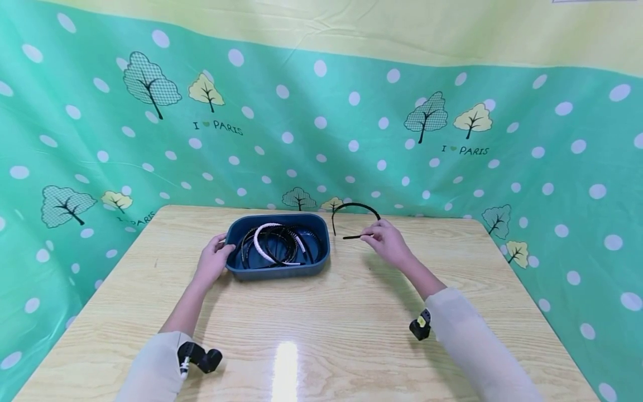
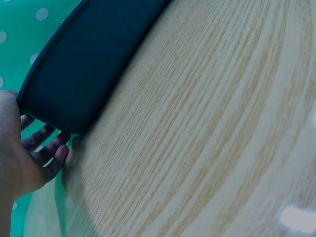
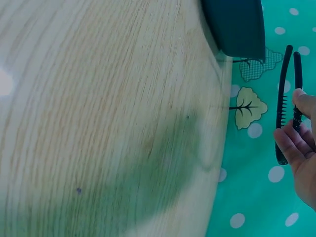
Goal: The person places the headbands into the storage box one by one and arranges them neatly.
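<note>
A dark blue plastic bin (image 1: 281, 273) stands on the table, with a tangle of headbands inside. Among them a pink-and-white wrapped headband (image 1: 257, 240) lies over several black ones (image 1: 291, 240). My left hand (image 1: 213, 259) holds the bin's left end, thumb over the rim and fingers along the outside; the left wrist view shows those fingers (image 2: 47, 143) by the bin's end wall. Right of the bin, my right hand (image 1: 387, 243) pinches a thin black headband (image 1: 355, 205) above the table. Small comb teeth show along this headband (image 3: 284, 94) in the right wrist view.
The light wood-grain table (image 1: 311, 312) reaches back to a green dotted curtain (image 1: 321, 145) printed with trees. A black wrist camera (image 1: 198, 357) sits on the left sleeve, and another wrist camera (image 1: 421, 325) on the right one.
</note>
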`<state>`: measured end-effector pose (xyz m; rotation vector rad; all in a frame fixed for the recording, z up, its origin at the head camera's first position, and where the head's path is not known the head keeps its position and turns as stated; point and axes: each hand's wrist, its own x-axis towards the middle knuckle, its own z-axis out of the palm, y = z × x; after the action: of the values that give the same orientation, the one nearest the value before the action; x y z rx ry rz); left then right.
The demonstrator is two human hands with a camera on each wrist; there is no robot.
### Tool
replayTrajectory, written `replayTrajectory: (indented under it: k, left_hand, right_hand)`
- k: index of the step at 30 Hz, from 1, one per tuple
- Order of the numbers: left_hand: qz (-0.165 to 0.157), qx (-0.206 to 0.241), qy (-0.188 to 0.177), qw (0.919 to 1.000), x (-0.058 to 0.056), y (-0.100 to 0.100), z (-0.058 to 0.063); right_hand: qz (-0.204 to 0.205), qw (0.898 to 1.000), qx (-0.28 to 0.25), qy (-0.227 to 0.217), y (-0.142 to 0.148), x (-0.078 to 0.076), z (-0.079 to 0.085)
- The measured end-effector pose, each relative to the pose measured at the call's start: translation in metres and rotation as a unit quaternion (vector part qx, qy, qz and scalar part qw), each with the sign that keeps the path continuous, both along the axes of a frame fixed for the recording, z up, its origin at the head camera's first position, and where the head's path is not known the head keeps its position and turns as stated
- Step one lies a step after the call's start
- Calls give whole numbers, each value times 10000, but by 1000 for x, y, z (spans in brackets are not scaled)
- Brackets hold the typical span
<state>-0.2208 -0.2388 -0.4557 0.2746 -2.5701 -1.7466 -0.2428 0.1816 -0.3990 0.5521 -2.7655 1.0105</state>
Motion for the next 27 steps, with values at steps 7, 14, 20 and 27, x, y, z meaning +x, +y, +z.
replayTrajectory:
  k: [7,14,20,27]
  left_hand:
    - [-9,-20,-34,10000,1,0,1]
    - [14,-23,-5,10000,0,0,0]
    - [28,-84,39,10000,0,0,-1]
    - [13,-60,23,10000,0,0,-1]
  right_hand:
    - [135,9999,-32,34,-7,3,4]
    - [261,9996,-73,62,-13,5,6]
    - [325,9994,-83,106,-19,4,5]
    - [482,9985,-34,261,-27,5,4]
